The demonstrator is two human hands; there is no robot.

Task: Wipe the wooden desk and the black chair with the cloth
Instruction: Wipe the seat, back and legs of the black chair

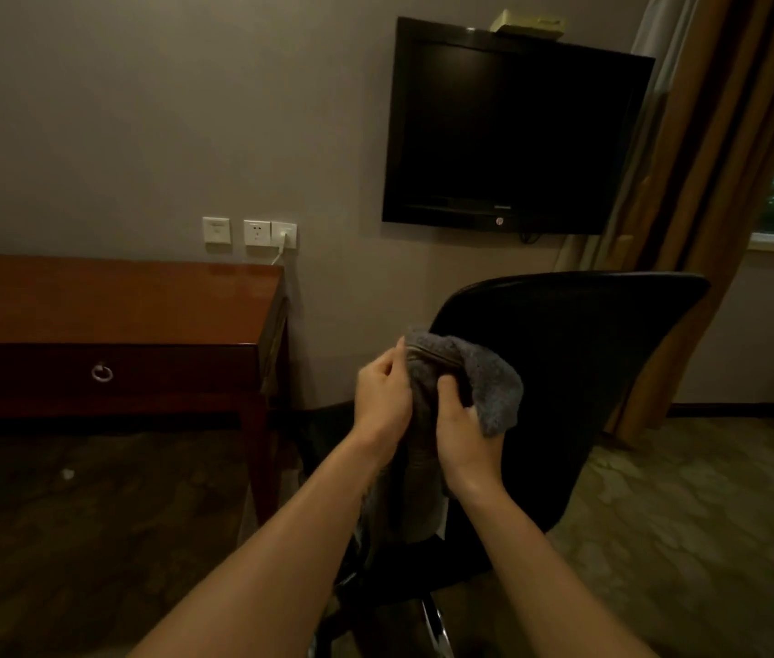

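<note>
Hands: my left hand (382,396) pinches the grey cloth (494,382) at its top hem; my right hand (463,434) curls round its middle.
Cloth: bunched between my fingers, against the black chair (589,363) back.
Progress: chair wiping looks barely begun; I cannot tell whether the wooden desk (114,296), left of my fingers, is wiped.
Room: television (513,130) above, carpet (689,515) below.

The grey cloth (494,387) was bunched up, gripped by the left hand (382,396) and the right hand (463,436). One fold flopped over to the right and a length hung down between the wrists, in front of the black chair (579,372) and its curved back. The glossy reddish wooden table (114,296) stood against the wall left of the chair, apart from it, its drawer shut.
</note>
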